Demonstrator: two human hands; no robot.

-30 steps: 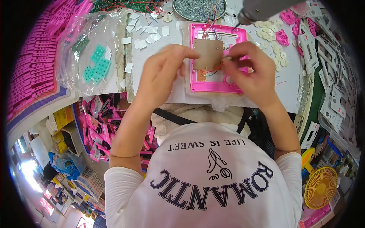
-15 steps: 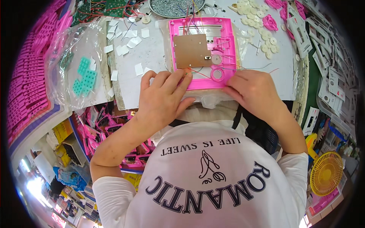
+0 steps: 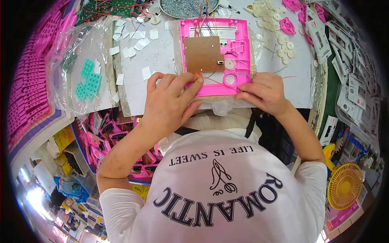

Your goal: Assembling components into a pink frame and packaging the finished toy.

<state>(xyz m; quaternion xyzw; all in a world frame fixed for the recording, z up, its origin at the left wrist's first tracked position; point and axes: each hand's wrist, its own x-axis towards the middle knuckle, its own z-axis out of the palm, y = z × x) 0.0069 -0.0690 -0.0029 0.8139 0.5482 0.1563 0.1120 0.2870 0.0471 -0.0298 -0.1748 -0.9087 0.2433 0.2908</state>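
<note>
in the head view, a pink plastic casing (image 3: 214,90) lies open on the white tabletop (image 3: 137,87), just in front of the person, with its lower edge toward the white t-shirt (image 3: 239,162). a brown circuit board (image 3: 201,54) covers much of its left and middle part, with a small slide switch (image 3: 220,62) near the board's lower right corner. coloured wires (image 3: 209,24) run from the board's upper side over the casing's far edge, and thinner wires trail across its lower part.

the left hand (image 3: 168,97) is at the casing's lower left corner, its fingertips bent over the edge by the thin wires and the thumb spread apart from them; i cannot tell whether a wire is caught there. the right hand (image 3: 265,93) is at the lower right corner, thumb and forefinger drawn close together; a tiny bit shows at their tips, but i cannot tell whether they grip it.

beyond the casing stands a round metal tray (image 3: 175,16) of screws (image 3: 188,6). white paper squares (image 3: 154,34) are scattered to the left, beside teal keypads (image 3: 92,84) on clear plastic. cream discs (image 3: 280,53) and pink coils (image 3: 287,26) lie to the right, near piled pale panels (image 3: 356,89). a yellow fan (image 3: 345,185) stands at lower right.
</note>
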